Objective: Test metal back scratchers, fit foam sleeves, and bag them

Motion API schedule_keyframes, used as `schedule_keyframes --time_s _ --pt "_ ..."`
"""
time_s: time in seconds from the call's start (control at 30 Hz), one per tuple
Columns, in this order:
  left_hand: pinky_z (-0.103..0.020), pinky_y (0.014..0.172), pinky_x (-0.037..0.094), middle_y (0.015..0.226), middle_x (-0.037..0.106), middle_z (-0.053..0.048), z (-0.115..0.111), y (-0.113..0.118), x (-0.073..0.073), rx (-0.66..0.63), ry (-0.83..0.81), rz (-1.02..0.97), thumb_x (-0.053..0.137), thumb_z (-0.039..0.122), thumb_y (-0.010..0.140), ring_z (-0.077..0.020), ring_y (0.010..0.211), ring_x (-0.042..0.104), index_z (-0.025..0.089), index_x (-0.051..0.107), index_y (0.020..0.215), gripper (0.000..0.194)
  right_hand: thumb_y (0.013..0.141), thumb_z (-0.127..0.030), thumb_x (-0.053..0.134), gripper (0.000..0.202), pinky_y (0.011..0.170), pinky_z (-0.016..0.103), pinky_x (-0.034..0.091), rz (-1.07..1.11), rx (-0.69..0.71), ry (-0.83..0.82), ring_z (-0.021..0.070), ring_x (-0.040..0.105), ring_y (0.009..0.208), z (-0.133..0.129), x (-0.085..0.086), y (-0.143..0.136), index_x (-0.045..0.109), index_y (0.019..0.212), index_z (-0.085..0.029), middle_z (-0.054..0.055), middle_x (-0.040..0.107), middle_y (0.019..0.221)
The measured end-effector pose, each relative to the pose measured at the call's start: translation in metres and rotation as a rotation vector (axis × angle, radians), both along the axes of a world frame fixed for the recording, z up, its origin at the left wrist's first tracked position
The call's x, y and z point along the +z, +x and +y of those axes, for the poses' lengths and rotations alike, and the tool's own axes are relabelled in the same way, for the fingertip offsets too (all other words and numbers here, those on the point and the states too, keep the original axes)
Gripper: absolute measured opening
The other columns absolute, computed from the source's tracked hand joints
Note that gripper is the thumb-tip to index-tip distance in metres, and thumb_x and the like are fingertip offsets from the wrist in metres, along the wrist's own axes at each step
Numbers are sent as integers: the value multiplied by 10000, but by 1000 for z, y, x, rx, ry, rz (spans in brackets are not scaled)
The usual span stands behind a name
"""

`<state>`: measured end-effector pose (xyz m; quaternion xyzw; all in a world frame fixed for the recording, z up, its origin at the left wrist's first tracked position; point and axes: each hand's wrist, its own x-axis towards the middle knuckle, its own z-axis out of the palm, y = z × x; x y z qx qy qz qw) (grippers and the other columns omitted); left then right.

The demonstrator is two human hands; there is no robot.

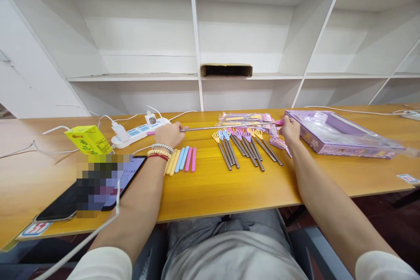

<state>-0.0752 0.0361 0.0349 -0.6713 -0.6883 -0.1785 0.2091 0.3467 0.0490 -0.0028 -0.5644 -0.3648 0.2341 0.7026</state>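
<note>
A telescopic back scratcher (226,127) is stretched out level between my two hands above the table. My left hand (169,135) is closed round its handle end, where a pink tip sticks out. At the other end, the fingers of my right hand (290,128) pinch the scratcher near its pink head, which is mostly covered. Below the rod lie several metal scratcher rods (244,146) with yellow, blue, pink and purple claw heads. Nearer my left wrist, several yellow, blue and pink handle sleeves (183,159) lie in a row.
Wrapped scratchers (246,118) lie behind the rods. A purple box (344,146) with clear plastic inside is at the right. Leftward are a power strip (141,132), a yellow carton (88,140) and phones (62,201). White shelving (197,35) rises behind, holding a cardboard box (226,66).
</note>
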Motion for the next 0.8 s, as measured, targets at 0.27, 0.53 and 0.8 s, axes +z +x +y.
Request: schedule_keyframes --time_s 0.27,0.53,0.8 --pt "-369 605 378 710 655 -171 -34 77 2 -119 -46 72 293 452 873 -298 716 633 151 693 842 501 768 -463 571 294 329 202 304 -340 808 8 70 422 315 -23 3 -95 462 768 -190 9 650 603" --pt "-352 582 380 713 658 -146 -51 111 -10 -287 -78 127 426 332 831 -275 694 635 134 652 867 303 787 -489 550 298 366 197 327 -457 1084 -37 79 453 388 -44 -2 -135 440 829 -214 -16 643 632" --pt "-347 681 369 838 631 -108 -41 102 -15 -608 3 167 348 368 902 -221 823 593 172 627 945 344 794 -479 539 298 380 206 344 -481 982 11 79 471 391 -32 -4 -116 506 824 -184 5 639 648"
